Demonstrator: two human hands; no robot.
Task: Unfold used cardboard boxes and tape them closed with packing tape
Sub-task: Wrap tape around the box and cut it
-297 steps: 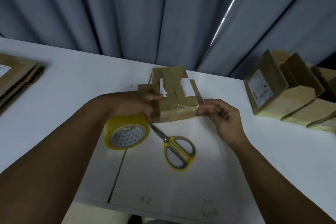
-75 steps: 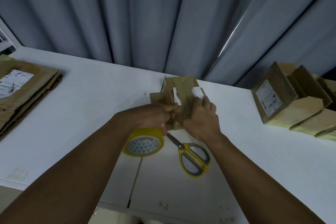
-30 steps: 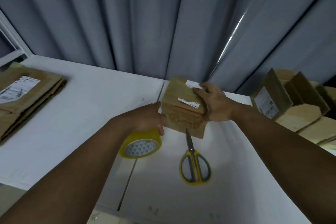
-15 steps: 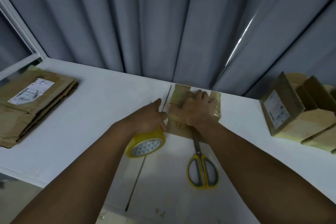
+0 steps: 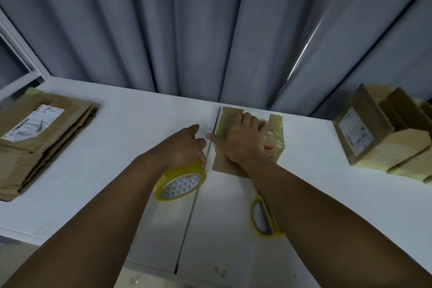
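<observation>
Moved since a second ago — your small brown cardboard box point(image 5: 274, 141), then tipped up in your grasp, now lies flat on the white desk point(image 5: 117, 170) under your palm.

Your right hand point(image 5: 240, 140): palm down on the box top, fingers stretched out toward its far edge, thumb reaching left past its corner; it presses and does not clasp.

Your left hand point(image 5: 184, 145): fingers curled over the rim of the roll of yellow packing tape point(image 5: 181, 181), which stands tilted on the desk with its patterned white core facing you. Hand and roll sit just left of the box, beside the thin seam point(image 5: 194, 194) in the desk top.

Box position: far middle of the desk, close to the grey pleated curtain point(image 5: 187, 30); glossy clear tape shows over its right part.

One pair of scissors with yellow and grey handles point(image 5: 263, 220): near side of the box, handles toward you, blades hidden under your right forearm.

One stack of flattened brown cardboard boxes point(image 5: 42, 138) — far left, white label on top.

One row of assembled brown cardboard boxes point(image 5: 378, 138): far right, leaning, the nearest bearing a white label.
</observation>
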